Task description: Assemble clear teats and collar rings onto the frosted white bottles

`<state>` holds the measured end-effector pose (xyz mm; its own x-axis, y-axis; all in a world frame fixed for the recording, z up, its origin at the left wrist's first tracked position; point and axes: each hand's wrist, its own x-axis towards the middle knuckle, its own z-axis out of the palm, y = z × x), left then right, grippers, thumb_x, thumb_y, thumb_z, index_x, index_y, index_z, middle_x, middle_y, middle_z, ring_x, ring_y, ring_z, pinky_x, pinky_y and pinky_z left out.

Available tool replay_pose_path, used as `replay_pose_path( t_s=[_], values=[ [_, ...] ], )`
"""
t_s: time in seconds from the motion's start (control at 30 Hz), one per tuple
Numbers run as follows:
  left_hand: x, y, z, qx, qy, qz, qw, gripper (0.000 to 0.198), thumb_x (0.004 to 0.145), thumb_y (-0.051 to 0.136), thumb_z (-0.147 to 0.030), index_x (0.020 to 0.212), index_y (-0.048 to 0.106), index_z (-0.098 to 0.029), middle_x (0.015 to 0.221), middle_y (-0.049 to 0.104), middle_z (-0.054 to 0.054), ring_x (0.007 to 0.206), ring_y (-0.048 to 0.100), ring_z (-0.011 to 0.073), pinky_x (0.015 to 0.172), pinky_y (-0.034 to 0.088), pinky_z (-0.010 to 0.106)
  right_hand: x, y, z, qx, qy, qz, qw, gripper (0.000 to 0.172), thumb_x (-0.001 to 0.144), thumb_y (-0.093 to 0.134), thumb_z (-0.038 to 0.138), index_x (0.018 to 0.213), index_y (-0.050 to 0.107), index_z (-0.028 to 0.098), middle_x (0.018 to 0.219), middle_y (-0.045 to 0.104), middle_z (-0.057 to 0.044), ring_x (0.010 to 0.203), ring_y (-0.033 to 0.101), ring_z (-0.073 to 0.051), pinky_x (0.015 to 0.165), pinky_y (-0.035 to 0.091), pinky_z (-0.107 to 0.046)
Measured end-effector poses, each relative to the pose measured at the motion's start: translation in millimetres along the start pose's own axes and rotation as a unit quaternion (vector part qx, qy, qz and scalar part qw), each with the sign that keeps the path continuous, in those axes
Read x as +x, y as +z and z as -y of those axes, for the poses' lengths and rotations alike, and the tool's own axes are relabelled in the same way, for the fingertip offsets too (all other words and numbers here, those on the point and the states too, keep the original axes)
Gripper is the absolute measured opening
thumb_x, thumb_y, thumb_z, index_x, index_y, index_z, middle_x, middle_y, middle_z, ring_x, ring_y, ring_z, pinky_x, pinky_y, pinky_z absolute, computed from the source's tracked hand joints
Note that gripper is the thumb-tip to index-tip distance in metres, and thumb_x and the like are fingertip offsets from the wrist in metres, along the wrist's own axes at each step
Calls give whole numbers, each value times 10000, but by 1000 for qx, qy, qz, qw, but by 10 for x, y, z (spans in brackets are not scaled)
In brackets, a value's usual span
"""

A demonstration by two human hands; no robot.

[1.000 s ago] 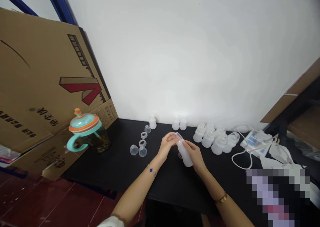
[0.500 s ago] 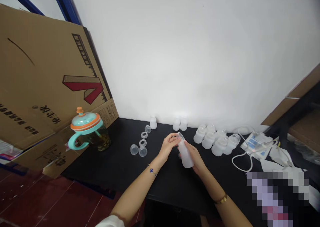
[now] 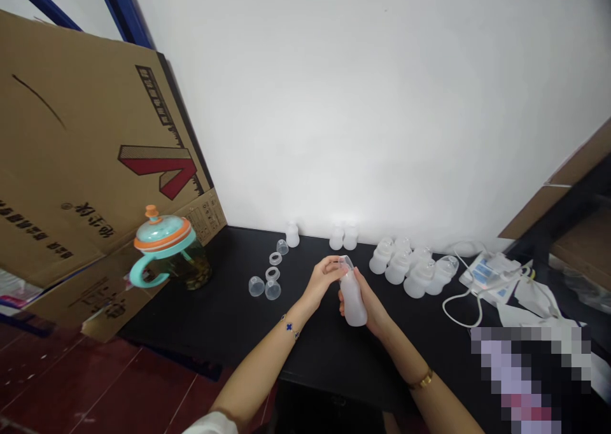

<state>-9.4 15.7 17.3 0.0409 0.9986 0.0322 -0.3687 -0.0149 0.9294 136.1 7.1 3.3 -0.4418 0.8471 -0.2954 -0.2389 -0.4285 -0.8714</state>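
A frosted white baby bottle (image 3: 354,303) is held tilted over the black table, its top pointing away from me. My right hand (image 3: 372,300) is closed round the bottle's body, with fingertips showing on its left side. The fingers of my left hand (image 3: 324,278) are closed on the clear cap (image 3: 347,263) at the bottle's top; the neck beneath them is partly hidden. To the left lie two clear ring collars (image 3: 272,273) and several clear dome caps (image 3: 256,286). White bottles without domes (image 3: 293,235) stand by the wall.
Several capped bottles (image 3: 420,278) are grouped on the right of the black table (image 3: 229,326). Beyond them lie a white power strip (image 3: 491,275), its cable and crumpled white paper (image 3: 534,297). A lidded jug (image 3: 188,262) and a large cardboard box (image 3: 95,147) are at left.
The bottle's lower end has shifted slightly toward me and to the left. My right fingertips now show on its left side. Both hands keep their hold.
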Motion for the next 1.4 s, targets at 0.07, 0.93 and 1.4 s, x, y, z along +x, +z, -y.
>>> replay_pose_path(
  t_s=[0.07,0.93,1.4],
  values=[
    [-11,17,0,1,-4,9,1000,487,636,894,-424,1013,720,-169,865,743,67,805,677,214,767,478,312,-7,1,0,1,3,12,1000,643,900,425,779,787,634,181,613,631,-20,441,600,-149,453,498,-267],
    [-102,53,104,109,68,96,987,851,716,864,-335,1453,443,-283,1227,645,104,1121,626,265,755,546,274,-94,21,74,37,2,-20,999,548,877,498,710,876,701,201,515,604,-18,394,573,-175,408,465,-283],
    [-154,69,180,211,85,133,965,1183,646,905,-358,1583,183,-389,1468,466,133,935,661,217,611,576,257,-141,67,100,63,-55,-35,996,505,851,629,650,1093,712,215,578,659,-18,395,566,-174,399,479,-301]
  ],
)
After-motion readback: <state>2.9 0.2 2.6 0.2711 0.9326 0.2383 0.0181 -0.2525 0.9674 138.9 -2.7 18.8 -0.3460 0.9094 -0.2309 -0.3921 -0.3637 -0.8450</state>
